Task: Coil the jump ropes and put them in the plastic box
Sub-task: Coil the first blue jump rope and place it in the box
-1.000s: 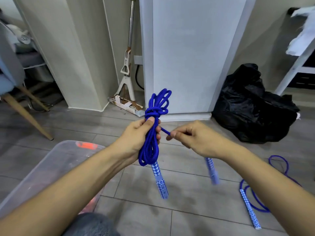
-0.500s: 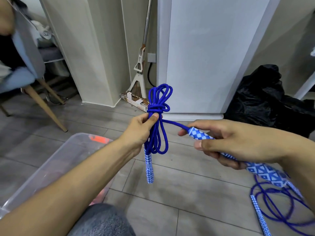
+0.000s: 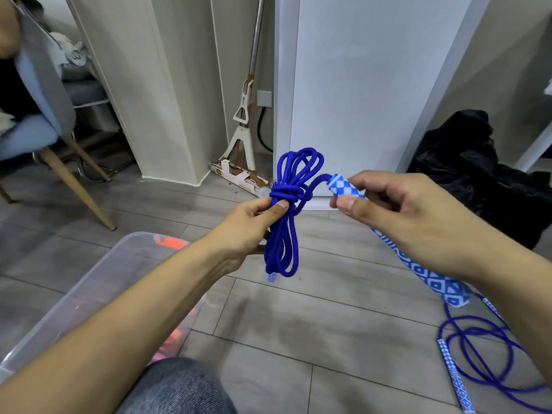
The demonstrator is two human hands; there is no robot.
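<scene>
Right hand (image 3: 418, 216) has brought the handle (image 3: 343, 186) nearer the coiled rope (image 3: 283, 222).

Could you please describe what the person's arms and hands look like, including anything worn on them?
Both forearms are bare as far as the frame shows, with no sleeves in view. The left hand and right hand wear no gloves, and no rings, watch or bracelet are visible. The fingernails look short and unpainted.

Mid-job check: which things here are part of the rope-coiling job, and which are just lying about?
Job: coiled rope in left hand; its handle in right hand; loose rope on floor; plastic box.
Lying about: mop; black bag; chair.
</scene>
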